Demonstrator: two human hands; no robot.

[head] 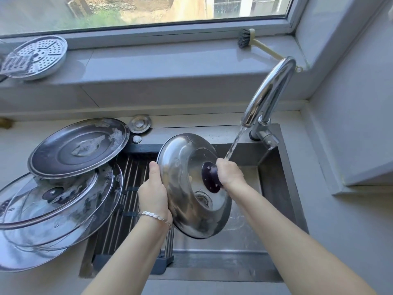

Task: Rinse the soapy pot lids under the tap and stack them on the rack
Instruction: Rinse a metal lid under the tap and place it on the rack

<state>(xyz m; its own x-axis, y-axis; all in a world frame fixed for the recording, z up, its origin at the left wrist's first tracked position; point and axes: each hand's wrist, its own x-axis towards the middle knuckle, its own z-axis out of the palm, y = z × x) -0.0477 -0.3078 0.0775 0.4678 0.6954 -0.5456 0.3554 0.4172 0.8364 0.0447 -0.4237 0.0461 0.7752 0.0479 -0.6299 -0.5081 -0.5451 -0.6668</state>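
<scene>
I hold a steel pot lid (185, 188) on edge over the sink (274, 188), its domed top facing right. My right hand (230, 174) grips its dark knob (209, 177). My left hand (154, 188) holds the lid's left rim, fingers hidden behind it. Water runs from the chrome tap (270, 92) onto my right hand and the knob. On the left, a soapy flat steel lid (78, 146) leans on a glass lid (51, 201) and further lids, piled over the left end of the roll-up rack (131, 188).
A perforated steamer plate (36, 57) and a small grater lie on the window ledge at the left. A dish brush (255, 44) lies on the ledge behind the tap. A small round steel cap (140, 123) sits behind the sink. Wall and counter close in at the right.
</scene>
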